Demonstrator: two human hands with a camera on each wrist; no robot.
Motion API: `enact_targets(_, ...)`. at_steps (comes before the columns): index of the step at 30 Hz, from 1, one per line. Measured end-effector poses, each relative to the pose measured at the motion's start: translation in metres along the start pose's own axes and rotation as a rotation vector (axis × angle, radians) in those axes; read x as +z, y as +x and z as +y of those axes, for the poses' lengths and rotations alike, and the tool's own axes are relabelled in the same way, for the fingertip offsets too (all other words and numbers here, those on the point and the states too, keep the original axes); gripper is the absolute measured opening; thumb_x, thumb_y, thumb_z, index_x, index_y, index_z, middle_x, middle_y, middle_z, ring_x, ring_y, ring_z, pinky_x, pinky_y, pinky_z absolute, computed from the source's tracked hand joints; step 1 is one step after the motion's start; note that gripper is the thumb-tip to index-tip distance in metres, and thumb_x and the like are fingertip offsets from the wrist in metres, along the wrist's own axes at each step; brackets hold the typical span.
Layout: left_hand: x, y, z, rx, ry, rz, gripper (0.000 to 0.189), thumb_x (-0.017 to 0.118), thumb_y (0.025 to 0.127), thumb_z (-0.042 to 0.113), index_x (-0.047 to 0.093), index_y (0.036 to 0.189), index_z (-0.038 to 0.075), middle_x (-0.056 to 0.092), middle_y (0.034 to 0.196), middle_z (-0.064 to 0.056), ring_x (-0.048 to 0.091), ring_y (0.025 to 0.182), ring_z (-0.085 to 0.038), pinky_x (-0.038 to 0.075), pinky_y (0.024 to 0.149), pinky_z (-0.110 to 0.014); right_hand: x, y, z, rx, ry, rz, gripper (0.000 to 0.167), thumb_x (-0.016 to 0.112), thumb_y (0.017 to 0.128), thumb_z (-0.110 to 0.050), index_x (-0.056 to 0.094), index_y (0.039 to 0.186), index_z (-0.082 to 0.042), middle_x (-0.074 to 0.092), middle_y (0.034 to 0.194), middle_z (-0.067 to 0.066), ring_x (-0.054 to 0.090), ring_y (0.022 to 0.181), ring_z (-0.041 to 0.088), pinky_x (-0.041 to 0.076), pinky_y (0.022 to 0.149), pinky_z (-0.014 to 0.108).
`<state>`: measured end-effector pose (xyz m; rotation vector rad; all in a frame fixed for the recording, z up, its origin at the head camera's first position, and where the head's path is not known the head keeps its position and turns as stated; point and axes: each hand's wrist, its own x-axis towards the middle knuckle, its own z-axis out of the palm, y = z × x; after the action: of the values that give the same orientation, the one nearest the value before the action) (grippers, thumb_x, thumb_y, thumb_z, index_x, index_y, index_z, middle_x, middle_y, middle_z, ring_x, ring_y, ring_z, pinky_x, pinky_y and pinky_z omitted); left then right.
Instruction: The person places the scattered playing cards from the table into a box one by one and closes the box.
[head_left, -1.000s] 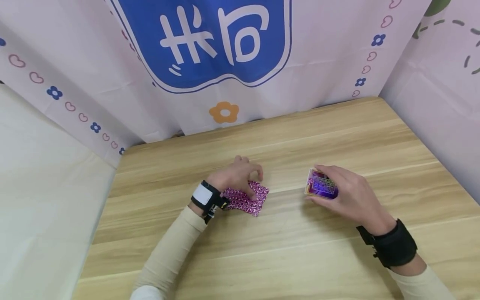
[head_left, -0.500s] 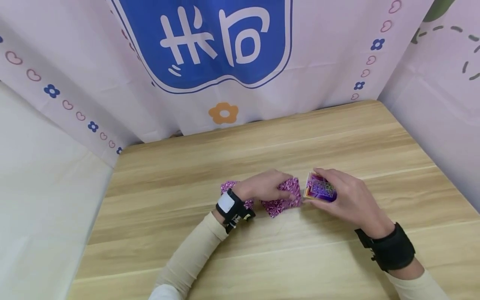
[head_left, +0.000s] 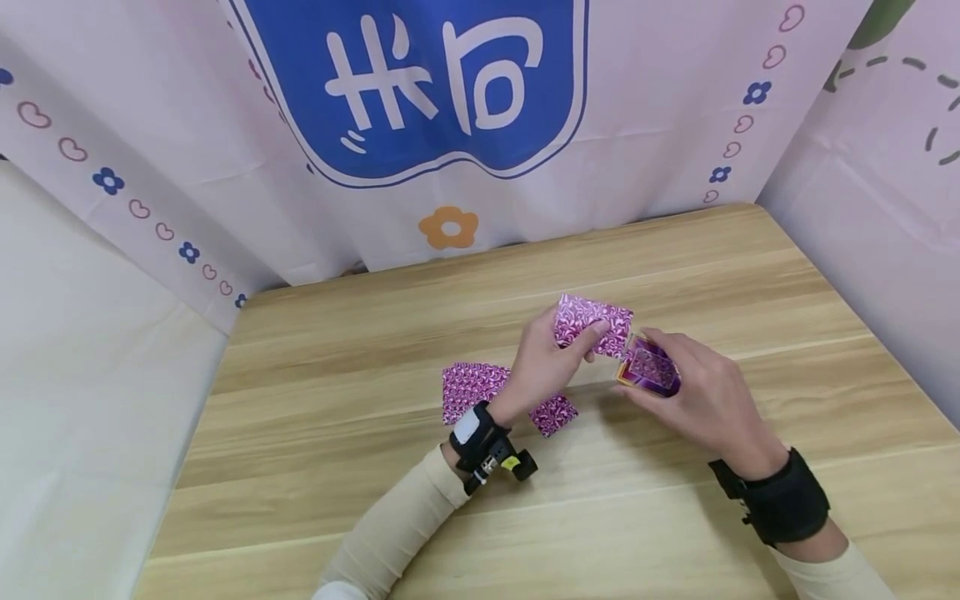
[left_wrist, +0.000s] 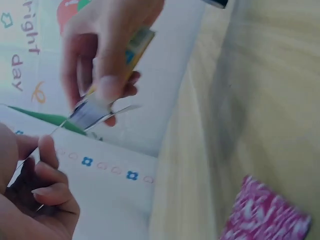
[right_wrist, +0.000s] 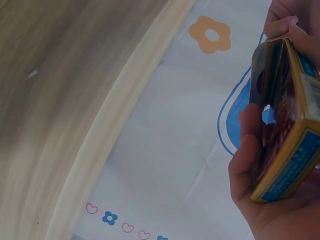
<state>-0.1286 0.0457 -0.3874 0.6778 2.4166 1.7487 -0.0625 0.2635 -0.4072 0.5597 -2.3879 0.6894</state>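
Observation:
My left hand (head_left: 542, 367) pinches a pink-and-white patterned playing card (head_left: 583, 313) between thumb and fingers, raised above the table. One corner of it comes right up to the end of a purple and yellow card box (head_left: 647, 368). Thumb and fingers of my right hand (head_left: 705, 390) grip this box from its two sides. In the right wrist view the box (right_wrist: 287, 145) is tilted, with its flap end towards the left fingers (right_wrist: 287, 25). Below the left hand lies a loose card (head_left: 554, 415) of the same pattern. A fanned row of cards (head_left: 468, 387) is partly covered by the left wrist.
The wooden table (head_left: 360, 350) reaches back to a printed cloth (head_left: 637, 150) with a blue emblem. Pale cloth walls (head_left: 885, 192) stand at both sides. Each wrist wears a black strap (head_left: 787, 492).
The left hand has moved right from the cards on the table and lifted one up to the box. A loose card now lies apart from the fan. The right hand has barely moved.

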Motion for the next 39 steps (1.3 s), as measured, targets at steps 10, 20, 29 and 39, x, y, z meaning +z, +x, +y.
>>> enact_targets(10, 0.007, -0.006, -0.006, -0.045, 0.01, -0.048, 0.023, 0.067, 0.102, 0.045, 0.065, 0.105, 0.022, 0.075, 0.082, -0.002, 0.051, 0.057, -0.013, 0.046, 0.059, -0.023, 0.0, 0.0, 0.002, 0.016, -0.024, 0.03, 0.095, 0.047, 0.094, -0.08, 0.066, 0.127, 0.008, 0.076, 0.107, 0.028, 0.076, 0.09, 0.041, 0.062, 0.068, 0.053)
enact_targets(20, -0.003, -0.004, -0.008, -0.104, -0.005, -0.255, 0.02, 0.066, 0.103, 0.043, 0.065, 0.103, 0.023, 0.073, 0.085, -0.007, 0.067, 0.082, -0.042, 0.054, 0.07, -0.027, 0.002, 0.0, 0.0, -0.034, 0.012, 0.01, 0.093, 0.05, 0.093, -0.078, 0.066, 0.128, 0.006, 0.077, 0.109, 0.026, 0.077, 0.094, 0.04, 0.063, 0.073, 0.052)
enact_targets(29, 0.01, -0.008, -0.008, -0.111, -0.006, -0.317, 0.03, 0.06, 0.104, 0.051, 0.066, 0.126, 0.03, 0.073, 0.096, 0.006, 0.069, 0.091, -0.033, 0.058, 0.076, -0.028, 0.004, -0.003, 0.002, -0.049, 0.012, 0.018, 0.091, 0.051, 0.093, -0.077, 0.066, 0.129, 0.005, 0.077, 0.108, 0.025, 0.077, 0.093, 0.04, 0.063, 0.074, 0.051)
enact_targets(39, -0.011, -0.003, 0.0, -0.156, -0.054, -0.281, 0.048, 0.032, 0.115, 0.044, 0.065, 0.124, 0.011, 0.059, 0.092, -0.003, 0.055, 0.082, -0.026, 0.047, 0.069, -0.025, -0.001, -0.001, 0.005, -0.024, -0.021, 0.025, 0.094, 0.049, 0.094, -0.079, 0.066, 0.128, 0.007, 0.076, 0.107, 0.027, 0.076, 0.09, 0.04, 0.063, 0.069, 0.051)
